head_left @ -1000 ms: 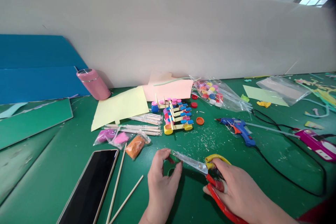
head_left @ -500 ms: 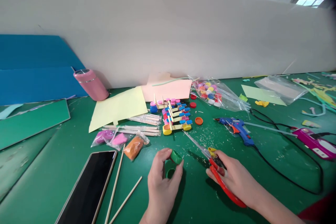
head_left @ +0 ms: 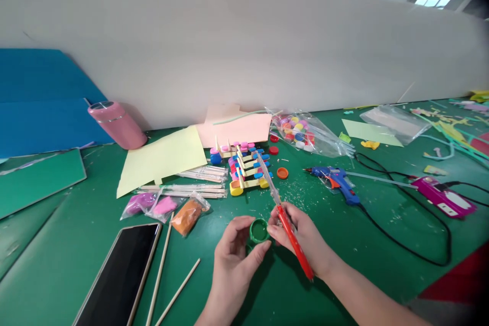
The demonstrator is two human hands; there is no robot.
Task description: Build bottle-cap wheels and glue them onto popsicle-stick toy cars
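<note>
My left hand [head_left: 237, 265] pinches a green bottle cap [head_left: 259, 231] between thumb and fingers, with its hollow side facing up towards me. Part of a second green ring or cap shows just under it, mostly hidden by the thumb. My right hand [head_left: 300, 237] is closed around red-handled scissors [head_left: 292, 239], whose long silver blades point away and up to the left. Its fingertips meet the right rim of the green cap. Beyond both hands stands a small model of light sticks and coloured caps [head_left: 250, 168], with an orange cap [head_left: 282, 172] beside it.
A blue glue gun [head_left: 336, 181] with a black cord lies at the right, near a magenta power strip [head_left: 443, 196]. At the left are a phone [head_left: 118, 275], wooden sticks [head_left: 178, 293], bagged clay [head_left: 189, 216] and a pink bottle [head_left: 118, 125]. A bag of caps [head_left: 305, 132] lies further back.
My right hand has moved left to the green cap, swinging the scissors more upright. The cap has turned so its hollow side shows. The view has shifted slightly right.
</note>
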